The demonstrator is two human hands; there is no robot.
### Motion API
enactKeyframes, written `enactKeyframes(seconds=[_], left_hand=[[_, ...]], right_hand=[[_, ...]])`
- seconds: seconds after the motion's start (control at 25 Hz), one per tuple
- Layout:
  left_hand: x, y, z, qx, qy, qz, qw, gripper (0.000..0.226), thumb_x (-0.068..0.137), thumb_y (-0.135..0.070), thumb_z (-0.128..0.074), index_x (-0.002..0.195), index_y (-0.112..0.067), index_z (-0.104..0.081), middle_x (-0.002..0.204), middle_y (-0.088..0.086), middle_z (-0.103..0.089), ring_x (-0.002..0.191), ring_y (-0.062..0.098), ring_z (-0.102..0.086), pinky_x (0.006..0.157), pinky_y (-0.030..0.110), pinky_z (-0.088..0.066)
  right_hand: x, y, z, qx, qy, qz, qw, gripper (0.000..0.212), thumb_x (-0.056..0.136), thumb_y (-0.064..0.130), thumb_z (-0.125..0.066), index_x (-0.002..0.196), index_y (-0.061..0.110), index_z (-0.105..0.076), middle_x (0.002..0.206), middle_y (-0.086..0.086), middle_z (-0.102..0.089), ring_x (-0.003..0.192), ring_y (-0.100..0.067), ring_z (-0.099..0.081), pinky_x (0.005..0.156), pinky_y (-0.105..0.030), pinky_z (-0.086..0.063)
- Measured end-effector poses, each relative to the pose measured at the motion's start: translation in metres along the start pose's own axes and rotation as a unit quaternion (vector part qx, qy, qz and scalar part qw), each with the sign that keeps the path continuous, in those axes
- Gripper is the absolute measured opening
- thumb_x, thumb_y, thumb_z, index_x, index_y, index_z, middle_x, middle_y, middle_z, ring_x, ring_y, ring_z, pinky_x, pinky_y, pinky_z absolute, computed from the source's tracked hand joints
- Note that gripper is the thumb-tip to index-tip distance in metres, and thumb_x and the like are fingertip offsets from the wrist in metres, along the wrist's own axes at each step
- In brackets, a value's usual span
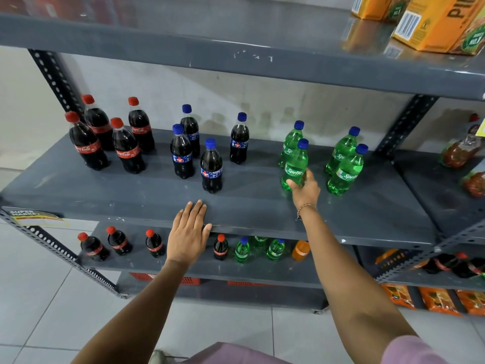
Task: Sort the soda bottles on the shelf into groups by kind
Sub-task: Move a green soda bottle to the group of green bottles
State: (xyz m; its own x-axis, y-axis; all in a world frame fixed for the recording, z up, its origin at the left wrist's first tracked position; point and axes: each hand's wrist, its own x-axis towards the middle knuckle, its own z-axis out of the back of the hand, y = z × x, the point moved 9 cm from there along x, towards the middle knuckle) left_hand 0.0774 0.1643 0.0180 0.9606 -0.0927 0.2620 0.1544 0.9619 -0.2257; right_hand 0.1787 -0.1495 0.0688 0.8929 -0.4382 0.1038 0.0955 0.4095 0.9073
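Grey metal shelf carries three groups, all bottles upright. At 9 o'clock: four red-capped Coca-Cola bottles, script label readable. Centre: four dark blue-capped cola bottles, blue label, brand too small to read. At 3 o'clock: four green Sprite bottles, "Sprite" legible. Right hand wraps the base of the front Sprite bottle, long axis vertical, bottle at 12 o'clock from the wrist, its group neighbours near at 3 o'clock. Left hand lies flat and spread on the shelf edge, holding nothing. Sorting looks nearly complete. Shelf-edge tag reads "SUPER MARKET".
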Motion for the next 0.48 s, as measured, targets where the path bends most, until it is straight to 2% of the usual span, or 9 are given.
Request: enactKeyframes(seconds=[0.08, 0.2, 0.28, 0.32, 0.36, 0.4, 0.44, 0.48], left_hand=[[0.0, 0.0, 0.0, -0.003, -0.001, 0.001, 1.0, 0.065, 0.1, -0.044, -0.011, 0.135, -0.003, -0.046, 0.143, 0.015, -0.046, 0.134, 0.033, -0.038, 0.111, 0.046, -0.028], [0.0, 0.0, 0.001, -0.005, -0.005, 0.0, 1.0, 0.065, 0.1, -0.044, -0.011, 0.133, -0.002, -0.048, 0.141, 0.015, -0.048, 0.133, 0.034, -0.04, 0.11, 0.046, -0.03], [0.0, 0.0, 0.001, -0.006, -0.006, -0.004, 1.0, 0.064, 0.1, -0.043, -0.011, 0.134, -0.002, -0.048, 0.142, 0.015, -0.048, 0.134, 0.033, -0.039, 0.11, 0.046, -0.029], [0.0, 0.0, 0.001, -0.007, -0.008, -0.006, 1.0, 0.064, 0.1, -0.043, -0.012, 0.134, -0.003, -0.047, 0.142, 0.015, -0.047, 0.134, 0.033, -0.039, 0.11, 0.045, -0.028], [0.0, 0.001, 0.001, -0.009, -0.011, -0.006, 1.0, 0.063, 0.1, -0.043, -0.012, 0.135, -0.003, -0.047, 0.142, 0.014, -0.047, 0.134, 0.033, -0.039, 0.111, 0.045, -0.027], [0.0, 0.002, 0.001, -0.01, -0.014, -0.007, 1.0, 0.063, 0.1, -0.043, -0.013, 0.135, -0.003, -0.046, 0.142, 0.014, -0.047, 0.134, 0.033, -0.038, 0.111, 0.044, -0.026], [0.0, 0.001, 0.001, -0.01, -0.015, -0.012, 1.0, 0.062, 0.1, -0.043, -0.013, 0.135, -0.004, -0.046, 0.143, 0.014, -0.047, 0.135, 0.032, -0.038, 0.112, 0.043, -0.025], [0.0, 0.0, 0.001, -0.011, -0.014, -0.017, 1.0, 0.062, 0.1, -0.043, -0.013, 0.136, -0.004, -0.045, 0.143, 0.013, -0.046, 0.135, 0.032, -0.037, 0.112, 0.042, -0.024]], right_hand=[[0.0, 0.0, -0.001, 0.008, 0.011, -0.004, 1.0, 0.06, 0.076, 0.009, -0.072, 0.13, 0.008, -0.045, 0.123, -0.016, -0.061, 0.116, -0.029, -0.055, 0.101, -0.035, -0.042], [-0.006, 0.0, 0.0, 0.047, 0.021, -0.016, 0.999, 0.077, 0.074, 0.01, -0.074, 0.138, 0.007, -0.031, 0.131, -0.016, -0.055, 0.122, -0.027, -0.051, 0.104, -0.034, -0.04], [-0.017, -0.003, 0.005, 0.067, -0.027, -0.042, 0.997, 0.086, 0.074, 0.009, -0.075, 0.141, 0.004, -0.02, 0.13, -0.017, -0.052, 0.121, -0.027, -0.049, 0.106, -0.038, -0.039], [-0.027, -0.004, 0.006, 0.078, -0.065, -0.046, 0.994, 0.08, 0.074, 0.005, -0.073, 0.138, 0.003, -0.025, 0.121, -0.017, -0.054, 0.115, -0.028, -0.052, 0.104, -0.037, -0.041], [-0.039, -0.001, 0.002, 0.088, -0.093, -0.042, 0.991, 0.067, 0.075, 0.001, -0.07, 0.132, 0.002, -0.034, 0.111, -0.015, -0.056, 0.105, -0.027, -0.056, 0.099, -0.03, -0.045], [-0.052, 0.004, -0.009, 0.092, -0.094, -0.033, 0.991, 0.053, 0.077, 0.0, -0.067, 0.124, 0.001, -0.042, 0.104, -0.015, -0.059, 0.095, -0.026, -0.058, 0.088, -0.017, -0.047], [-0.063, 0.01, -0.025, 0.091, -0.066, -0.023, 0.993, 0.042, 0.078, 0.001, -0.065, 0.116, 0.002, -0.048, 0.101, -0.017, -0.062, 0.087, -0.024, -0.059, 0.075, -0.005, -0.045], [-0.071, 0.018, -0.045, 0.088, -0.019, -0.015, 0.996, 0.034, 0.079, 0.003, -0.065, 0.111, 0.003, -0.052, 0.1, -0.02, -0.064, 0.083, -0.021, -0.059, 0.066, -0.001, -0.043]])
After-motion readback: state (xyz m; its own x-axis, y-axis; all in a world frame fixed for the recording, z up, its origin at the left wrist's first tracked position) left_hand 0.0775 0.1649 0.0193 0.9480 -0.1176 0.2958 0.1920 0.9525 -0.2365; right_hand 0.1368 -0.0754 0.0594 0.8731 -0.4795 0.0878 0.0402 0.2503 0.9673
